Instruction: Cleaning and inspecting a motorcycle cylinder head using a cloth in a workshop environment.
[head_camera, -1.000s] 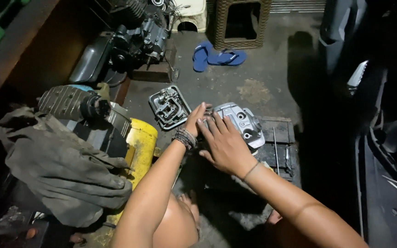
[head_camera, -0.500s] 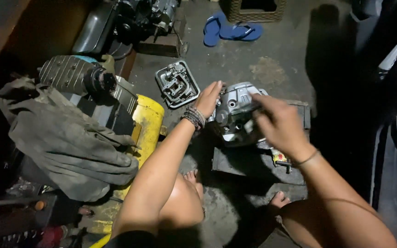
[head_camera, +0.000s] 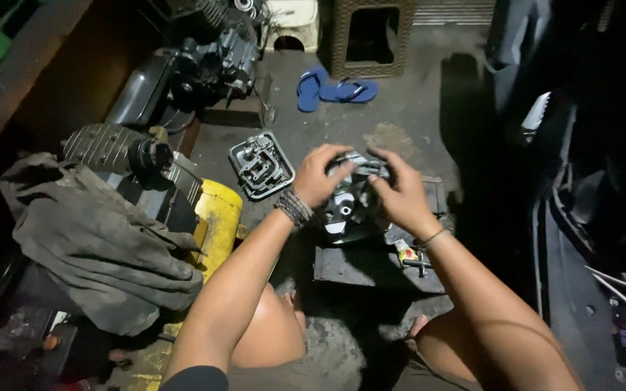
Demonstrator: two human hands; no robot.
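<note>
Both hands, left [head_camera: 318, 176] and right [head_camera: 401, 195], close their fingers on a ribbed cast-metal engine head [head_camera: 349, 203] at centre frame. A squarish metal cover [head_camera: 261, 165] (grimy, webbed inside) lies left of it on the concrete floor [head_camera: 407, 116].

Dull grey cast metal engine part [head_camera: 349, 203] is showing beside crumpled matt cloth [head_camera: 96, 246], rough concrete floor [head_camera: 414, 123].

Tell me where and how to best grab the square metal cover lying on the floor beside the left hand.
Take the metal cover by its two long outer edges, coming straight down from above. It lies flat on the concrete floor with its ribbed, recessed inside facing up, so the rim is the plainest hold. It lies close to the left hand, which, like the right hand, is on the engine part.
</note>
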